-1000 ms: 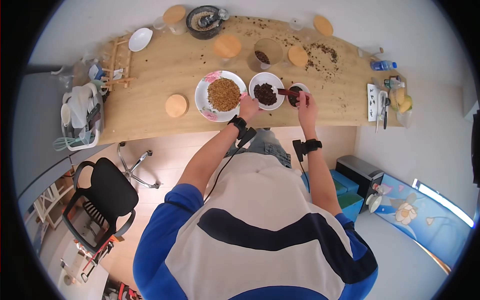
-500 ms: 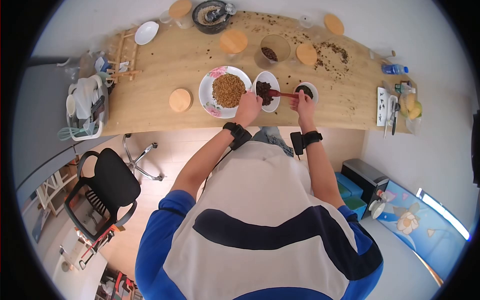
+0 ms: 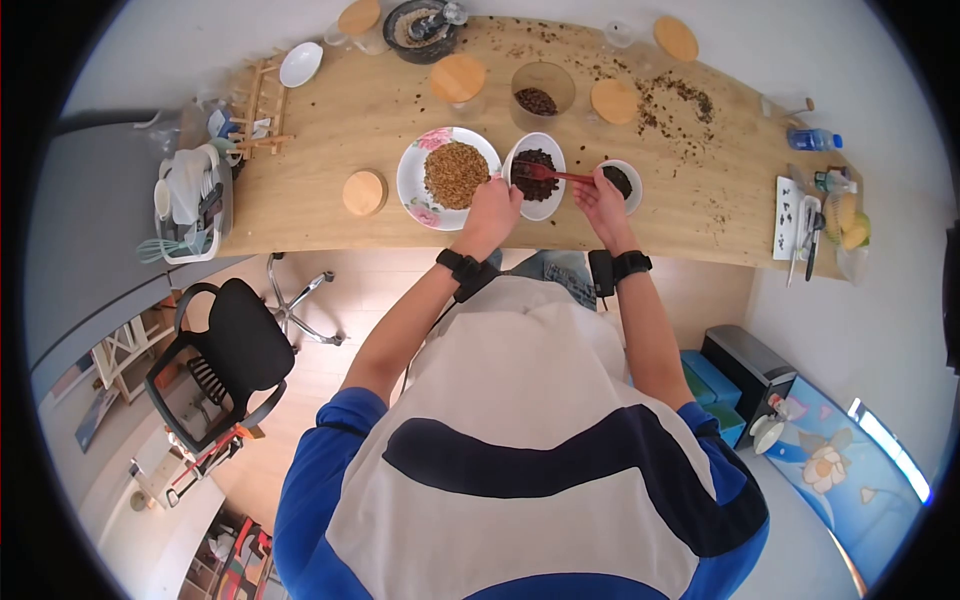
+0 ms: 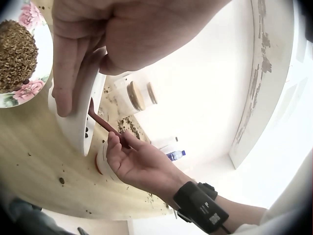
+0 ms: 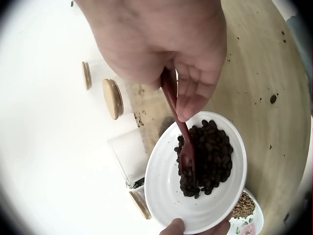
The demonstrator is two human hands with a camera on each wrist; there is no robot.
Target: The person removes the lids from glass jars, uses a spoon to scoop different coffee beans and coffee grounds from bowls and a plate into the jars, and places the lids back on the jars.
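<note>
My left hand grips the rim of a white bowl, thumb over the edge. The bowl is tilted and holds dark brown coffee beans. Between thumb and fingers of my right hand is the handle of a reddish-brown spoon, whose head lies among the beans. To the left, a flowered plate carries a heap of brown grain, its edge overlapped by my left hand. Beside my right hand stands a small white bowl with dark green contents.
Behind the bowl stands a clear jar with some beans. Wooden-lidded jars, a stone mortar and scattered dark bits lie farther back. A wooden lid is left; a knife tray and bottle are right.
My left hand has tilted the white bowl, which looked level a second ago. The spoon has moved left, deeper into the beans, with my right hand shifting off the small bowl.
</note>
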